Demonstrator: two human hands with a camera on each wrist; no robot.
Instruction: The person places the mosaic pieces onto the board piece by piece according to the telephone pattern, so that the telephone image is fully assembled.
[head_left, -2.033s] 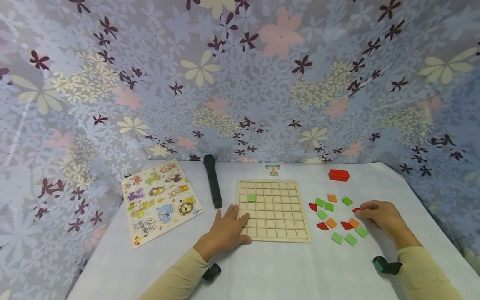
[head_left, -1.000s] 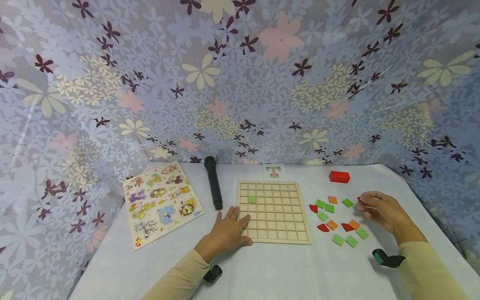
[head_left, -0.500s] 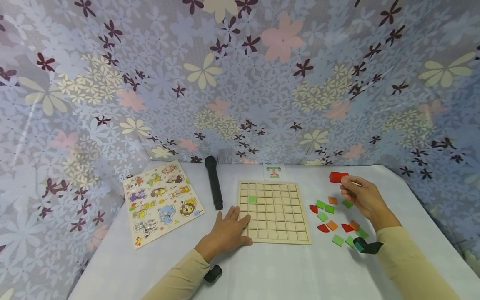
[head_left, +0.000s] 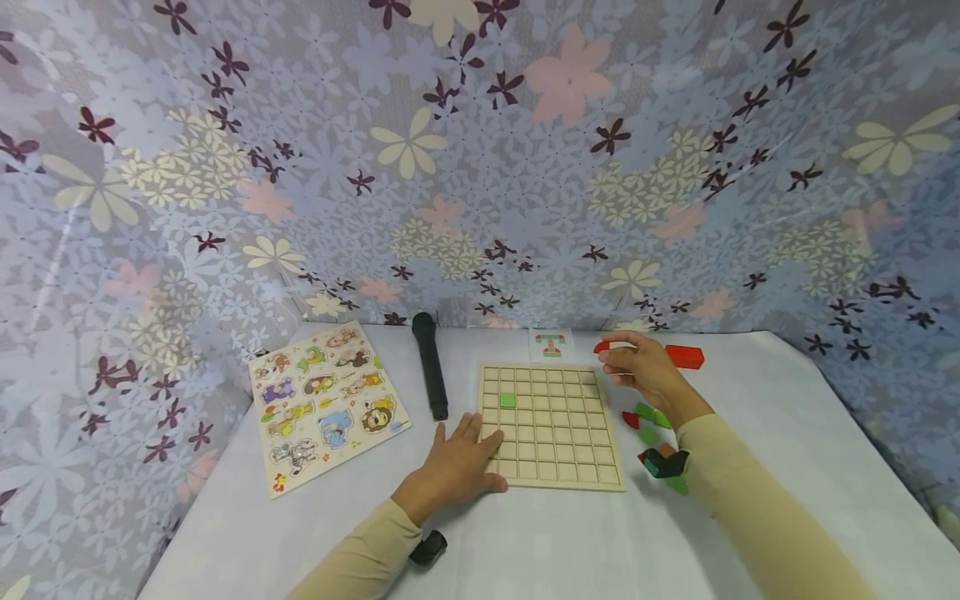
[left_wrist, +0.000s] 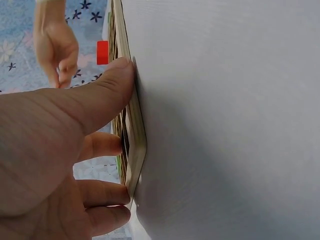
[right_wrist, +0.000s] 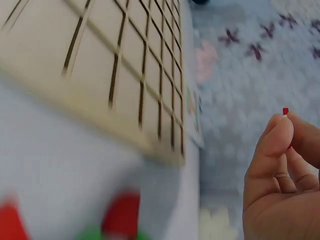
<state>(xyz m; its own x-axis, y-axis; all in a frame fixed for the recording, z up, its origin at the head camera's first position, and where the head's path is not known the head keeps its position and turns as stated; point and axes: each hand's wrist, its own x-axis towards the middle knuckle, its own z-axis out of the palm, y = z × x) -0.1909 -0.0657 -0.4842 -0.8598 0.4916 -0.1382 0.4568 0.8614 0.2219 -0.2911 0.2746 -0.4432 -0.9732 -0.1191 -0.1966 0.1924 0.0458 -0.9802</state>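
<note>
The grid board [head_left: 558,427] is pale wood scored with darker lines, its one tile [head_left: 507,400] bright green. Red colours the wedge [head_left: 602,347] in the right hand [head_left: 641,367], as well as the block [head_left: 686,357] at far right. Green pieces [head_left: 648,434] mix with a red piece [head_left: 632,420]. At left, the cream animal board [head_left: 330,400] carries purple, blue and orange figures; the microphone [head_left: 431,371] is black. Pink, yellow, white and maroon flowers pattern the grey-blue backdrop [head_left: 480,183]. The sleeves [head_left: 360,542] are beige.

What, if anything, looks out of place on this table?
The black microphone seems the odd one out, lying between the animal puzzle and grid board. The puzzle also sits askew to the board. No damage shows.
</note>
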